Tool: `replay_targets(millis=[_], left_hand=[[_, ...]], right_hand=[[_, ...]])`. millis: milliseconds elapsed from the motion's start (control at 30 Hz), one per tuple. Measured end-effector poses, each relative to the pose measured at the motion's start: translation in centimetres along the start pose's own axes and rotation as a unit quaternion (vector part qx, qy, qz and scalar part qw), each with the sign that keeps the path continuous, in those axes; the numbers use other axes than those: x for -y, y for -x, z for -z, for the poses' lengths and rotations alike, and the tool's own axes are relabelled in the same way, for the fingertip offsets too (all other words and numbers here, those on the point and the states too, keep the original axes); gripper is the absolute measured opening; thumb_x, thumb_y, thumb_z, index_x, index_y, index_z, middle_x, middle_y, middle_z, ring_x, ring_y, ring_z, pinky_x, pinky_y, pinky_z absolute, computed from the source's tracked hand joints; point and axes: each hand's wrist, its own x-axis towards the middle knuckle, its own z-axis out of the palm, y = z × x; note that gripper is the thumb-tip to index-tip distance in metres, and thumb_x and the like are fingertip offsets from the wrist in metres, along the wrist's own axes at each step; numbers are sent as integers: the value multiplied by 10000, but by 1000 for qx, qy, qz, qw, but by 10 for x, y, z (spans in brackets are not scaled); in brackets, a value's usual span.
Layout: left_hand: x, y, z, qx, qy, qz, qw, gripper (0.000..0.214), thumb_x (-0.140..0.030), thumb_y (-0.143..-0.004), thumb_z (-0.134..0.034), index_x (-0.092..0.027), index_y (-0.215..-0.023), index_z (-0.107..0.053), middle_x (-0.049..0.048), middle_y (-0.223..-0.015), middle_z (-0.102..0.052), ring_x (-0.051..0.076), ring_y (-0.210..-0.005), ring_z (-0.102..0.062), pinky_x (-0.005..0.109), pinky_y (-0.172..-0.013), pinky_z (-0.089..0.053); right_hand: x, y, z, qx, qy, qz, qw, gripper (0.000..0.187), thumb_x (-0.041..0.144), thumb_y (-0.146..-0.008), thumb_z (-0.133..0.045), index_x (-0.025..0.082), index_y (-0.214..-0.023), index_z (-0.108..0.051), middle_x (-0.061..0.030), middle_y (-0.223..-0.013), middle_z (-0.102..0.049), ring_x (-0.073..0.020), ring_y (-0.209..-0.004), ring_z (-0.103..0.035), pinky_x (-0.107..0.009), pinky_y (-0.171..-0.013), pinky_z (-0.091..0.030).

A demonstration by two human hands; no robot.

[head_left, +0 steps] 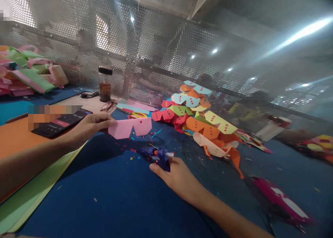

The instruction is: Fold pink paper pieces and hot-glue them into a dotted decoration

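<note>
My left hand (96,125) pinches the left end of a pink paper cutout (122,129), shaped like a mask with a notch in its lower edge. One small red square shows near its upper right. Closed around a blue hot glue gun (156,153) is my right hand (179,179). A clear glue stick pokes out of the gun's rear, and its nozzle points left, below the pink cutout. Tiny paper bits (132,158) lie scattered around the nozzle on the blue tabletop (109,196).
Finished-looking coloured paper masks (203,127) form a pile to the right. Behind my left hand are a phone (62,122), a lidded jar (105,87) and yellow-handled scissors (139,114). A magenta case (282,200) lies at right; paper boxes (33,73) are heaped far left.
</note>
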Motion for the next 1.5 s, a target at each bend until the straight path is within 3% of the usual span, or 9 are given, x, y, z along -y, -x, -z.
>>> replay_targets(millis=[267, 500, 633, 967, 1233, 1500], left_hand=[[-4, 1, -2, -13, -5, 5, 1000, 215, -399, -762, -765, -195, -715, -715, -1, -672, -663, 128, -606, -592, 217, -552, -466], [-3, 1, -2, -10, 1, -1, 1000, 228, -413, -747, -778, -192, -723, -727, 3, -696, -670, 132, -641, -611, 233, -613, -486], [-2, 1, -3, -1, 1, -3, 1000, 258, -438, -748, -781, -187, -724, -728, 5, -709, -672, 135, -674, -617, 235, -655, -492], [-2, 7, -4, 53, 0, -13, 999, 238, -410, -840, -724, -181, -778, -723, -6, -731, -685, 134, -701, -599, 237, -679, -455], [3, 6, -4, 47, -13, -28, 998, 251, -409, -835, -728, -161, -797, -725, 13, -749, -669, 145, -727, -577, 249, -698, -446], [4, 5, -4, 49, -24, -33, 998, 268, -481, -800, -736, -215, -762, -729, 12, -740, -669, 167, -715, -593, 267, -682, -471]], right_hand=[[-2, 3, 1, -8, -48, 18, 999, 266, 384, -936, -600, 216, -1096, -731, -67, -1024, -780, -260, -926, -711, -405, -855, -539], [0, 10, 4, -51, -83, 13, 995, 240, 435, -922, -601, 222, -928, -712, -12, -678, -669, -198, -690, -639, -336, -694, -526], [4, 13, 8, -87, -86, 10, 992, 290, 473, -918, -573, 221, -803, -656, 15, -582, -580, -171, -589, -572, -309, -614, -486], [1, 12, 8, -156, -72, 1, 985, 347, 501, -905, -554, 220, -703, -586, 5, -579, -577, -157, -546, -541, -294, -548, -435], [0, 12, 5, -171, -78, 8, 982, 341, 498, -910, -569, 197, -760, -630, -16, -664, -640, -162, -599, -575, -300, -617, -468], [-2, 11, 3, -171, -80, 16, 982, 329, 493, -908, -570, 196, -783, -642, -23, -677, -648, -168, -621, -580, -302, -628, -468]])
